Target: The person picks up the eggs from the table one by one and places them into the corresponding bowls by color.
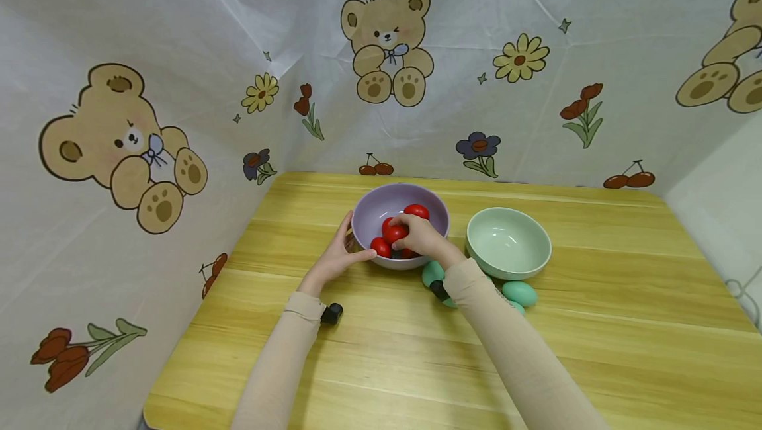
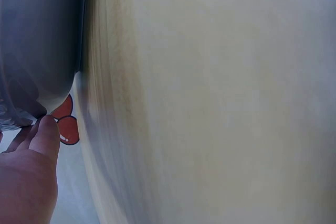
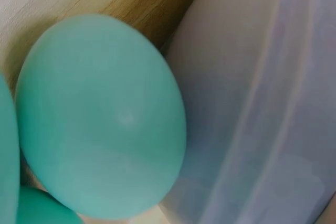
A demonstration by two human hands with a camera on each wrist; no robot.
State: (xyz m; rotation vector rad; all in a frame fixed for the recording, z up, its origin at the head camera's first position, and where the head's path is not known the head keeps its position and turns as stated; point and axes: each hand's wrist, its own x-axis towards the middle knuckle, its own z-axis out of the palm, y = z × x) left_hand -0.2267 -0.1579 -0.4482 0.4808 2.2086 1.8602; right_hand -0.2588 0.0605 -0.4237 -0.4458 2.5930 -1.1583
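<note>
A purple bowl [image 1: 440, 208] with several red eggs [image 1: 416, 211] in it stands toward the back of the table. My right hand [image 1: 421, 237] reaches over its near rim and holds a red egg [image 1: 394, 235] between thumb and fingers, among the others. My left hand [image 1: 338, 257] steadies the bowl from the left, fingers against its outer wall and thumb by the near rim. The left wrist view shows those fingertips touching the bowl's side [image 2: 39, 40]. Under my right forearm lie several green eggs [image 1: 520, 294], partly hidden; one green egg [image 3: 102, 116] sits close beside the bowl.
Right of the purple bowl stands a pale green bowl [image 1: 508, 245] with nothing visible inside. Both are on a wood-grain table [image 1: 625, 298]. A white cloth [image 1: 452, 13] printed with bears and flowers hangs behind and to the left.
</note>
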